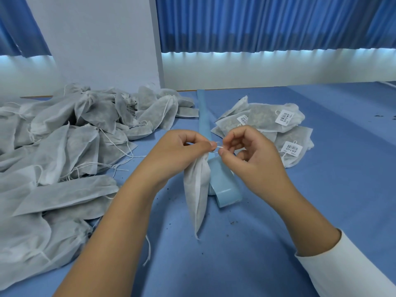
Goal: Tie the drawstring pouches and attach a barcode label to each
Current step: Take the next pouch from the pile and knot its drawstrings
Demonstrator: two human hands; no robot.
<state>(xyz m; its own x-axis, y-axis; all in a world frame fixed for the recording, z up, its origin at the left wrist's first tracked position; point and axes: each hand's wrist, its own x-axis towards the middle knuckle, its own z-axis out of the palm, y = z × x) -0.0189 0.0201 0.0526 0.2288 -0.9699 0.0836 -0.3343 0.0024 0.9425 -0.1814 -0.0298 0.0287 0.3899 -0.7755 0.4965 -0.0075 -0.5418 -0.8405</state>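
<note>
A white non-woven drawstring pouch (197,189) hangs upright over the blue table. My left hand (182,153) pinches its gathered neck and the white drawstring (219,146). My right hand (250,153) pinches the other end of the string just to the right, fingers curled. The two hands almost touch above the pouch. A pile of unlabelled pouches (64,151) lies at the left. Several pouches with barcode labels (285,117) lie at the right, behind my right hand.
A light blue strip of label backing (203,112) runs from the table's back edge toward me and ends in a curled loop (225,189) beside the held pouch. Dark crumbs dot the blue table cover (321,200). A white wall and blue curtains stand behind.
</note>
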